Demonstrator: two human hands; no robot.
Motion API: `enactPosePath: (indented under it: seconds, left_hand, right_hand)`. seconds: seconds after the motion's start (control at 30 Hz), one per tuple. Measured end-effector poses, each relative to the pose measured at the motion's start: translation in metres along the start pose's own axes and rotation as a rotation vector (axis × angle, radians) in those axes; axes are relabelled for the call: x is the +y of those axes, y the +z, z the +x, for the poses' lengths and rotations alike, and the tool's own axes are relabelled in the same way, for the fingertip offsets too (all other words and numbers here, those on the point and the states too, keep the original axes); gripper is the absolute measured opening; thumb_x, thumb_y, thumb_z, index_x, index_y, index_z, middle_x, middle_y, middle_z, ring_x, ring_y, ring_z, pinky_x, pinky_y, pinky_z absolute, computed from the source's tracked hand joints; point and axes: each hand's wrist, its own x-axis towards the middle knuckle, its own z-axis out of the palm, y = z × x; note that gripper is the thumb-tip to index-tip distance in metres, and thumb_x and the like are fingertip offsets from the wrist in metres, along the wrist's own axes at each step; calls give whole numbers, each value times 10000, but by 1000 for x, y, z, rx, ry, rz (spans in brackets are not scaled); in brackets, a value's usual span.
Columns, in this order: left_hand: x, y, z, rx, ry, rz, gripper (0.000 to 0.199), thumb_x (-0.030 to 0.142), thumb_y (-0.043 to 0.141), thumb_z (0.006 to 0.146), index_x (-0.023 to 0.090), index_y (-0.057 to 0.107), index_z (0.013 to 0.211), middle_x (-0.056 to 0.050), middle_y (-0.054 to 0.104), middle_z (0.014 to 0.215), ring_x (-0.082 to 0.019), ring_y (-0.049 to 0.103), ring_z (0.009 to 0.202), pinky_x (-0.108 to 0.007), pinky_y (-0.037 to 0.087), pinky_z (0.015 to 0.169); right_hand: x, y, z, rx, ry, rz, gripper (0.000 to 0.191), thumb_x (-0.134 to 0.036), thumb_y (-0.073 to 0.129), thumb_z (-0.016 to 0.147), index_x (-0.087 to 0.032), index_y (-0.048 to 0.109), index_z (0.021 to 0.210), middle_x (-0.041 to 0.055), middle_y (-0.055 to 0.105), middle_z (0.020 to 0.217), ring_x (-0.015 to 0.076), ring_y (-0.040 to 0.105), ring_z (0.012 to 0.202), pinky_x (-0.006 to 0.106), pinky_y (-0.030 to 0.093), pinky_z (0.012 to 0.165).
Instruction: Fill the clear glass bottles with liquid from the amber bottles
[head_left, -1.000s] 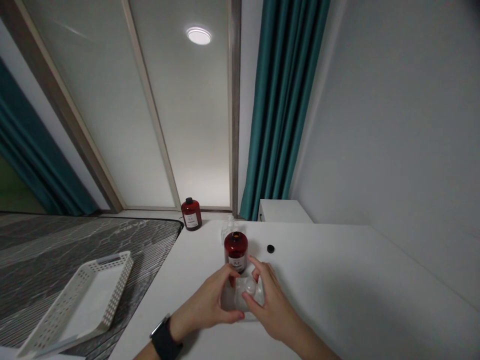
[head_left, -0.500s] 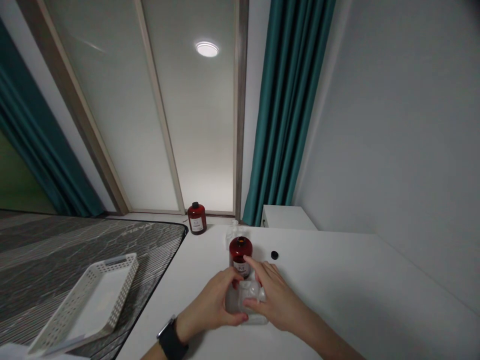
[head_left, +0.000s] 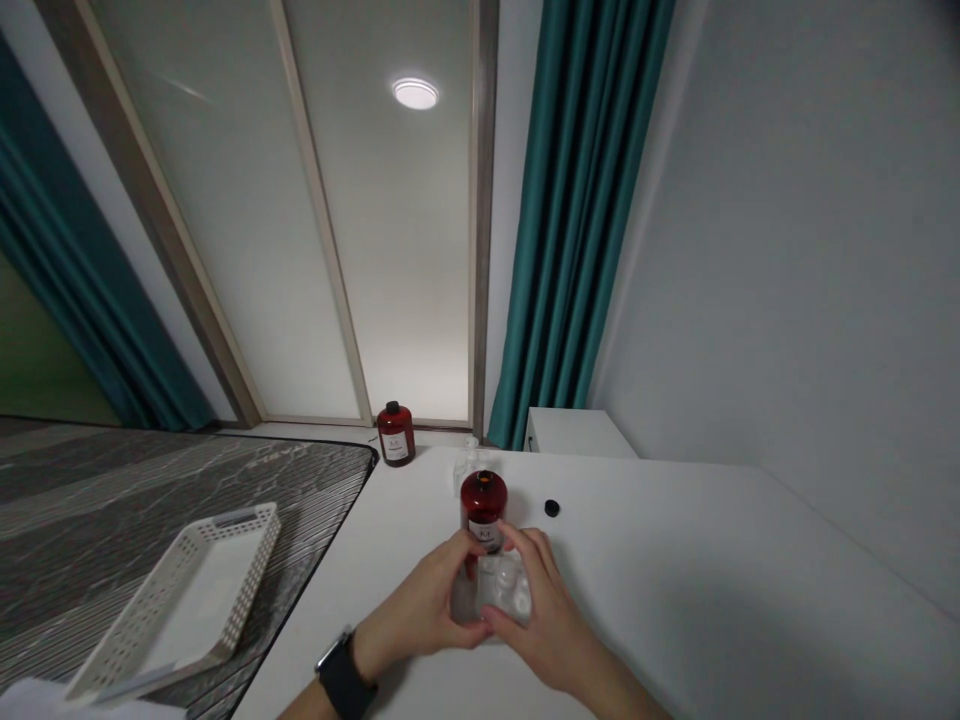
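Hands: my left hand point(head_left: 431, 600) and right hand point(head_left: 541, 612) both close around a small clear bottle point(head_left: 495, 592) on the white table point(head_left: 712, 580). Open amber bottle point(head_left: 483, 512) stands just behind; a knuckle bump could tip and spill it.

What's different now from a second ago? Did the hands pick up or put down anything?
Little has changed. Both hands keep hold of the small clear container on the white table; the right hand has curled its fingers closer over the top, and the left hand stays cupped at its side. Nothing was let go. The open red bottle, its black cap and the white basket stayed put.
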Motion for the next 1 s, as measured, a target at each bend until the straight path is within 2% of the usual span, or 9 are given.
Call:
enactPosePath:
  seconds: [0.13, 0.3, 0.37, 0.47, 0.53, 0.63, 0.8, 0.87, 1.0]
  left_hand:
    - [-3, 0, -2, -14, -37, 18, 556, 197, 796, 670, 211, 493, 1135, -53, 590, 1109, -222, 552, 898, -324, 458, 797]
    - [-4, 0, -2, -23, -58, 19, 544, 188, 793, 674, 213, 497, 1131, -38, 589, 1069, -219, 549, 889, -316, 446, 783]
    - [-5, 1, -2, -21, -61, 17, 547, 190, 789, 677, 209, 491, 1135, -47, 588, 1076, -221, 551, 884, -318, 447, 780]
    - [-6, 2, -2, -20, -71, 22, 563, 188, 796, 667, 205, 487, 1137, -50, 586, 1066, -226, 554, 881, -324, 447, 779]
    - [-7, 2, -3, -20, -68, 27, 565, 191, 805, 664, 208, 488, 1131, -41, 581, 1046, -226, 554, 880, -323, 444, 778]
    - [-7, 2, -4, -21, -64, 29, 577, 188, 816, 662, 213, 483, 1132, -27, 577, 1028, -219, 552, 871, -318, 440, 773]
    - [-6, 1, -3, -22, -66, 18, 595, 169, 815, 659, 220, 482, 1149, -31, 580, 1062, -213, 548, 878, -318, 445, 783]
    - [-6, 1, -2, -23, -59, 19, 592, 177, 814, 662, 218, 486, 1154, -29, 578, 1053, -213, 546, 875, -318, 446, 782]
    - [-6, 1, -2, -25, -54, 20, 577, 193, 808, 672, 217, 496, 1156, -25, 575, 1044, -210, 544, 871, -313, 447, 779]
  right_hand:
    - [5, -1, 4, 53, 68, 49, 685, -99, 603, 765, -254, 426, 1408, 50, 580, 1071, 252, 587, 1047, 452, 459, 1009]
    - [5, -7, 3, 24, 0, 122, 743, -83, 559, 755, -267, 356, 1445, 58, 581, 1189, 242, 574, 1144, 434, 419, 1066]
    - [4, -6, 3, 74, 30, 100, 777, -94, 608, 709, -269, 381, 1431, 64, 541, 1212, 259, 546, 1164, 444, 419, 1067]
    - [4, -1, 4, 205, 145, 33, 811, -132, 680, 661, -255, 412, 1416, 42, 518, 1066, 266, 562, 1040, 455, 472, 991]
    - [7, 2, 4, 242, 177, 12, 802, -164, 689, 685, -254, 403, 1429, 18, 513, 979, 251, 581, 951, 447, 499, 939]
    - [11, 2, 1, 200, 104, 29, 765, -163, 645, 748, -269, 368, 1453, 4, 549, 955, 226, 614, 922, 417, 507, 933]
    - [11, 1, -4, 182, -51, -4, 719, -98, 562, 801, -285, 352, 1463, 39, 610, 1069, 224, 628, 1014, 384, 507, 945]
    - [8, 0, -4, 161, -92, -19, 657, -88, 564, 813, -286, 408, 1420, 52, 620, 1097, 234, 619, 1030, 390, 509, 934]
    - [6, -2, -1, 116, -167, -24, 378, -111, 581, 873, -297, 581, 1202, 45, 650, 1068, 243, 603, 1025, 383, 508, 896]
